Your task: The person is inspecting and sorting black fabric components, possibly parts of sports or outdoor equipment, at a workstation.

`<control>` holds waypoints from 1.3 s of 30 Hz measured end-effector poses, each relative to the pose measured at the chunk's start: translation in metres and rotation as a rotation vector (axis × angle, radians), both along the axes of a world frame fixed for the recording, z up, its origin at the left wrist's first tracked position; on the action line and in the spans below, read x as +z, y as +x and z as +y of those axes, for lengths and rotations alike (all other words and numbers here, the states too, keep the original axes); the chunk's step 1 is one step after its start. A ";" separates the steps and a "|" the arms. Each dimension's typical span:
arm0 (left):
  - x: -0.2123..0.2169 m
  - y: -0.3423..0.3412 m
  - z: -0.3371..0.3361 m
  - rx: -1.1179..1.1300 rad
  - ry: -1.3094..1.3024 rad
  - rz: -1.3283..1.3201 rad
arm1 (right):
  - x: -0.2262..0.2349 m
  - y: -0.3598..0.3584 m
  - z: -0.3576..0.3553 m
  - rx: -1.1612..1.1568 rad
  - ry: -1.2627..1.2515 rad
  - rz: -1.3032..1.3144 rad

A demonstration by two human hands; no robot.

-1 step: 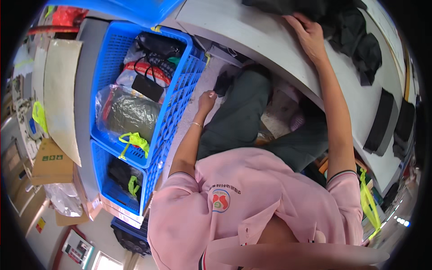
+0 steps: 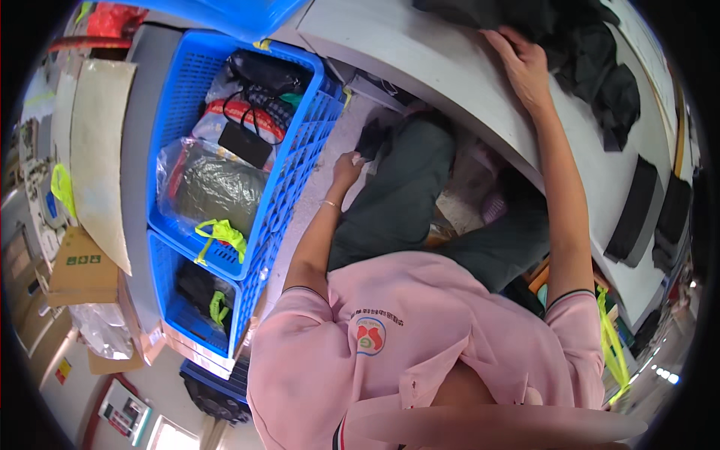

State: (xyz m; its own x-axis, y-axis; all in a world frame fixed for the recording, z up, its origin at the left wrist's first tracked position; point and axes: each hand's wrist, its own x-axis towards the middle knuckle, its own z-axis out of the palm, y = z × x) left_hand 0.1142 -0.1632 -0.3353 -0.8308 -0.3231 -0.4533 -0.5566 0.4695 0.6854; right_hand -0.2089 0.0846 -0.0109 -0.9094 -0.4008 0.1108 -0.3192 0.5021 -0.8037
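Observation:
Black cloth (image 2: pixel 559 34) lies bunched on the grey-white tabletop (image 2: pixel 397 34) at the upper right, part of it trailing to the right. My right hand (image 2: pixel 527 71) is at its near edge, thumb and fingers bent against the fabric; some fingertips are hidden. Low on the left, my left hand (image 2: pixel 347 171) hangs beside my knee with its fingers curled together. A small pale bit shows at those fingertips, too small to name. Just beyond them is a dark piece (image 2: pixel 371 140), perhaps fabric, and I cannot tell whether the hand touches it.
Blue plastic baskets (image 2: pixel 259 217) stand to my left, holding plastic-bagged goods (image 2: pixel 217 180) and a black cord. Folded black strips (image 2: pixel 636 214) lie on the table's right end. A cardboard box (image 2: pixel 82 270) sits at far left. The table edge runs above my legs.
The view has shifted very slightly. Both hands stay at nearly the same places, and nothing is visibly taken up or let go.

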 end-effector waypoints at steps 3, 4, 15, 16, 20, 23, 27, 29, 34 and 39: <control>-0.049 0.000 0.013 -0.159 -0.050 -0.033 | 0.000 0.001 -0.002 -0.049 -0.077 -0.064; -0.062 -0.002 0.016 -0.235 -0.070 -0.066 | -0.001 0.002 -0.002 -0.034 -0.107 -0.055; -0.212 -0.056 0.021 -0.639 -0.083 -0.033 | 0.018 0.023 0.003 -0.241 -0.095 -0.301; -0.219 -0.066 0.027 -0.677 -0.078 -0.072 | 0.020 0.022 0.001 -0.163 -0.172 -0.349; -0.235 -0.105 0.053 -0.848 -0.126 -0.253 | 0.013 0.014 0.002 0.088 -0.193 -0.064; -0.245 -0.122 0.066 -0.908 -0.202 -0.347 | 0.000 0.011 0.007 0.077 -0.183 0.037; -0.263 -0.124 0.067 -0.871 -0.260 -0.421 | -0.013 0.013 0.005 0.057 -0.185 0.159; -0.268 -0.118 0.062 -0.825 -0.260 -0.457 | -0.017 0.015 0.001 0.085 -0.219 0.053; -0.248 -0.098 0.040 -0.692 -0.175 -0.466 | -0.011 0.016 -0.002 0.060 -0.206 0.071; -0.185 -0.072 0.006 -0.478 0.020 -0.390 | -0.004 0.008 -0.002 0.065 -0.082 0.129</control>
State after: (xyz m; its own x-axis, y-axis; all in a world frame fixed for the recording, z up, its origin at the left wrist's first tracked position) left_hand 0.0422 -0.1577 -0.5203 -0.6534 0.0563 -0.7549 -0.4989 0.7180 0.4854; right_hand -0.2006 0.0829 -0.0150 -0.8578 -0.4434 0.2599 -0.4523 0.4109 -0.7916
